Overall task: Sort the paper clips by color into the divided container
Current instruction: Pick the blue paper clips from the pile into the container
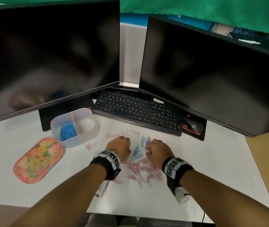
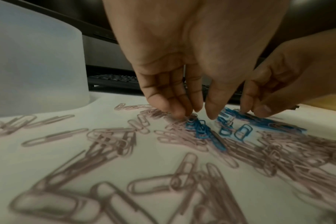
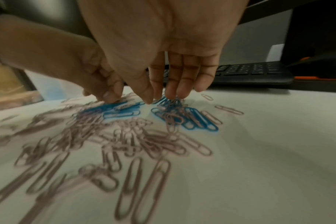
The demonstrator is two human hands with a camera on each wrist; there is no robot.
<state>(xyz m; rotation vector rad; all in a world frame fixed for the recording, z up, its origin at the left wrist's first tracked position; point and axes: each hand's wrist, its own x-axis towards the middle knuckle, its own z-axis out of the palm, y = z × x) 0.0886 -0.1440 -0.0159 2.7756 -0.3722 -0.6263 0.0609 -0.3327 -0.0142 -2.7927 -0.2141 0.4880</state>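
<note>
Left fingers (image 2: 169, 97): straight, pointing down, held close together, tips touching a small clump of blue clips (image 2: 199, 130); whether any clip is pinched cannot be told.
Left hand (image 1: 120, 147): above the tabletop, just left of the blue clips, knuckles up.
Right fingers (image 3: 180, 81): straight, pointing down, side by side, tips on a tangle of blue and pink clips; a grip cannot be told.
Right hand (image 1: 159, 149): just right of the left hand, the 2 hands close but apart in the head view.
Blue clips, loose: 1 bunch between the hands, long axes running from near-left to far-right in the head view; a few more beyond the right hand, long axes pointing roughly away from the person.
Pink clips (image 1: 141, 169): a dense heap on the tabletop between the wrists, long axes in all directions; strays lie beyond the left hand and toward the container.
Container (image 1: 88, 133): translucent tub, left of the hands and well apart from them, split by an orange divider (image 1: 74, 123).
Left compartment: a pile of blue clips.
Right compartment: no clips visible.
Lid (image 1: 38, 160): floral, flat on the tabletop just left of the container.
Tabletop (image 1: 212, 161): white.
Beyond: keyboard (image 1: 138, 110), mouse (image 1: 194, 124), 2 dark monitors (image 1: 48, 51).
</note>
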